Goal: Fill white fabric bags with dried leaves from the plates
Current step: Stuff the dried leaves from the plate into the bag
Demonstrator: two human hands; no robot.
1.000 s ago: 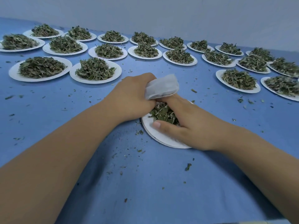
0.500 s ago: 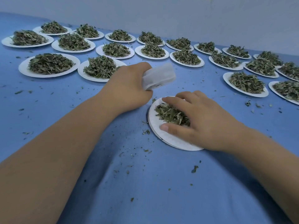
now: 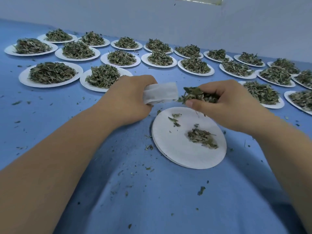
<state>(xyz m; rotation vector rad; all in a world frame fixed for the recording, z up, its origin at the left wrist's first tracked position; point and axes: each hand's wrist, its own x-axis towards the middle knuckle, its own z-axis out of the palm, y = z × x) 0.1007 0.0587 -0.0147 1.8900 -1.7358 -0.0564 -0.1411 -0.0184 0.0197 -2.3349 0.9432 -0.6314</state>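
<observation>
- While the fingers point(image 3: 211, 86) of my right hand point(image 3: 233, 105) are curled tight round a clump of dried leaves point(image 3: 197, 95), with the thumb pressed in from below, the white bag point(image 3: 160, 93) sits just to their left. Its end nearly touches the tip of the clump.
- The bag's long axis runs side to side, and its free end points straight at the leaves.
- My left hand point(image 3: 128, 100) grips the far end, fingers wrapped round the cloth.
- I judge the next move turns on that line: the clump has to go leftward along the bag's length and into the near end. I cannot tell how far that end gapes.
- Both hands are off the table, above the far edge of the near plate point(image 3: 177, 149).
- That plate is mostly bare, with one small heap point(image 3: 202, 138) and a few scraps left on it.
- Beyond, rows of full plates point(image 3: 23, 78) stand well apart from my hands on the blue cloth point(image 3: 152, 200), which is strewn with crumbs.
</observation>
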